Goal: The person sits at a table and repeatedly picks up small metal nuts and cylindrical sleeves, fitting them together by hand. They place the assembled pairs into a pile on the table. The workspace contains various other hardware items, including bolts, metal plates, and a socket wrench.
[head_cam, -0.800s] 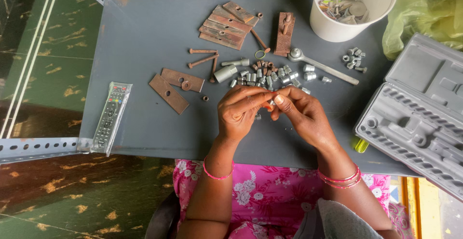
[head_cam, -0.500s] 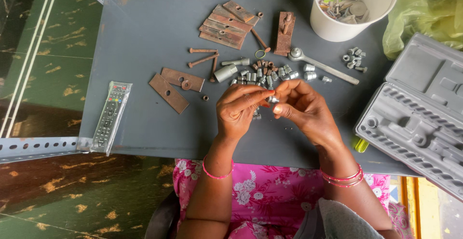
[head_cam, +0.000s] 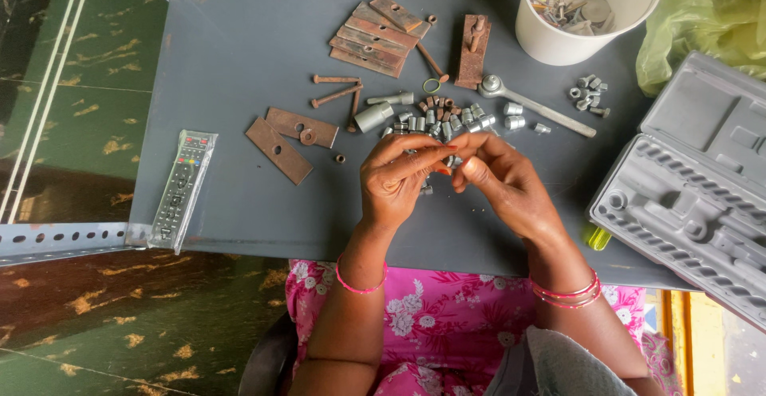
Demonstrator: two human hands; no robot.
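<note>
My left hand (head_cam: 396, 182) and my right hand (head_cam: 504, 179) meet fingertip to fingertip above the grey table (head_cam: 239, 69). Between the fingertips they pinch a small metal piece (head_cam: 452, 156), mostly hidden by the fingers. Just beyond the hands lies a heap of small silver sockets and rusty nuts (head_cam: 447, 116). A ratchet handle (head_cam: 535, 104) lies to the right of the heap.
Rusty flat plates (head_cam: 375, 37) are stacked at the back, two more plates (head_cam: 287, 136) lie left of the hands, with rusty bolts (head_cam: 335, 89) between. A white bucket (head_cam: 558, 41) of hardware stands back right. An open grey tool case (head_cam: 686, 180) sits right, a wrapped remote (head_cam: 182, 188) left.
My hands have stayed in place above the table; only the fingertips have shifted slightly around the small piece.
</note>
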